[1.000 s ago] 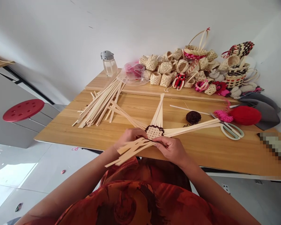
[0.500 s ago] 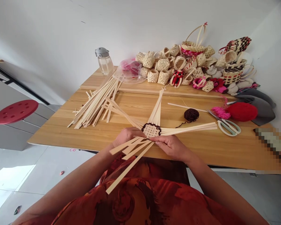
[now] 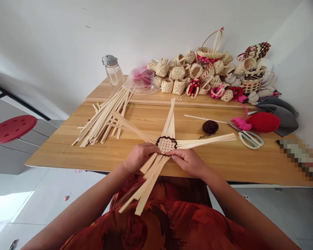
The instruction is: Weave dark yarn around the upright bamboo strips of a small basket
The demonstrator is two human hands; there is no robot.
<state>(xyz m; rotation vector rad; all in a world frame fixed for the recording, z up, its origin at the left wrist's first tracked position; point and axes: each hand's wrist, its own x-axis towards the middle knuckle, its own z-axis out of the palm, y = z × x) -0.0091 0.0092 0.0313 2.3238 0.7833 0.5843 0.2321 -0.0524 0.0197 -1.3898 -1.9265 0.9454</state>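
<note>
Between my hands lies a woven basket base [image 3: 167, 145] of pale flat strips, bordered with dark brown yarn. Its loose strips fan out in bundles away from me, to both sides and down over the table edge toward my lap. My left hand [image 3: 143, 155] is closed on the base's near left edge, fingertips pressed on the yarn border. At the near right edge my right hand [image 3: 189, 161] pinches the border between thumb and fingers. A ball of dark brown yarn [image 3: 210, 127] rests to the right, its loose end trailing toward the base.
Scissors [image 3: 249, 137], a red yarn ball [image 3: 264, 122] and pink yarn [image 3: 241, 123] lie at the right. A pile of pale strips [image 3: 104, 118] is at the left. Several small woven baskets [image 3: 177, 73] are heaped at the back, near a water bottle [image 3: 113, 71]. A red stool [image 3: 13, 129] stands left.
The near strips have shifted: several that pointed lower left now hang closer together toward my lap. Both hands stay at the base's near edge. The whole view has shifted slightly.
</note>
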